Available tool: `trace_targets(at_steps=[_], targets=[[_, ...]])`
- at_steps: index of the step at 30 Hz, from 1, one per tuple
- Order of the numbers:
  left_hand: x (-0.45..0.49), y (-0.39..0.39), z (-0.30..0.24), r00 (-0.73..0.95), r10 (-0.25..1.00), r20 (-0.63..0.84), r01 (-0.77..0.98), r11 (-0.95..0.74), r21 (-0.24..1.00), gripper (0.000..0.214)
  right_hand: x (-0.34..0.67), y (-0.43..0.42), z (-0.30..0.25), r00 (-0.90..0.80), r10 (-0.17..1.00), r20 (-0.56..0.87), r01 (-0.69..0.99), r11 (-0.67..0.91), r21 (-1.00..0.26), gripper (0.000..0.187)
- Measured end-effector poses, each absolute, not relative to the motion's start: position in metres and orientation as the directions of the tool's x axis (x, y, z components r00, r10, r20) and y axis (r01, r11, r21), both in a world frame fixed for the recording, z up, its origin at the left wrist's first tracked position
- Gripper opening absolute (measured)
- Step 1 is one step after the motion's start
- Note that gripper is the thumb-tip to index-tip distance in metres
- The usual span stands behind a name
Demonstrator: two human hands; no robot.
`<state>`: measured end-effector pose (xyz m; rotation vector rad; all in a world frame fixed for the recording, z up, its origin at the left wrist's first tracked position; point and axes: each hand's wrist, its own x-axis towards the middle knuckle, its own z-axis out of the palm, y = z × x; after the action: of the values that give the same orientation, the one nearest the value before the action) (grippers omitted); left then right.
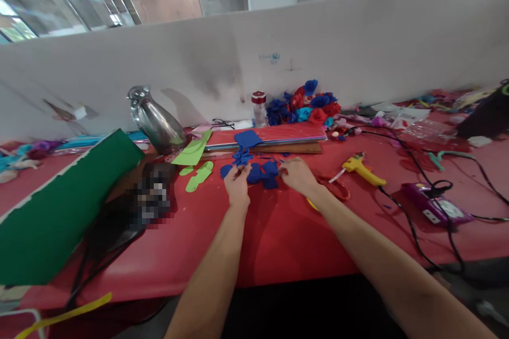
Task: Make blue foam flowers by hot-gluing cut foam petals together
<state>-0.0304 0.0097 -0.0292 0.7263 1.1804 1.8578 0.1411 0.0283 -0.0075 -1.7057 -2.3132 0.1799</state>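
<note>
Blue petals form a small flower (242, 155), which I see pinched between the thumb and fingers of the left hand (237, 184). Loose blue pieces (269, 174) lie on the red table (286, 246) between both hands. At their right edge is the right hand (297, 174), its fingers drawn close together — from my end I cannot tell whether they grip anything. Light green cutouts (200, 176) lie left of the left hand; a yellow glue gun (363, 169) lies to the right. Behind, I make out a red-lidded jar (260, 110) beside a heap of blue and red flowers (304, 106).
</note>
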Motion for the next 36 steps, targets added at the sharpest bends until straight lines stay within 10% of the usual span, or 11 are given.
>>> trace_targets(at_steps=[20, 26, 36], targets=[[-0.027, 0.013, -0.035, -0.476, 0.877, 0.067, -0.346, -0.257, 0.903, 0.026, 0.070, 0.043, -0.024, -0.356, 0.897, 0.262, 0.841, 0.430, -0.329, 0.014], [-0.024, 0.010, -0.031, -0.421, 0.907, 0.005, -0.394, -0.188, 0.900, 0.025, 0.093, 0.038, -0.022, -0.106, 0.884, 0.454, 0.586, 0.425, -0.690, 0.013], [-0.020, 0.007, -0.032, -0.334, 0.940, 0.070, -0.383, -0.203, 0.901, 0.028, 0.114, 0.037, -0.042, 0.143, 0.948, 0.284, 0.150, 0.263, -0.953, 0.030]])
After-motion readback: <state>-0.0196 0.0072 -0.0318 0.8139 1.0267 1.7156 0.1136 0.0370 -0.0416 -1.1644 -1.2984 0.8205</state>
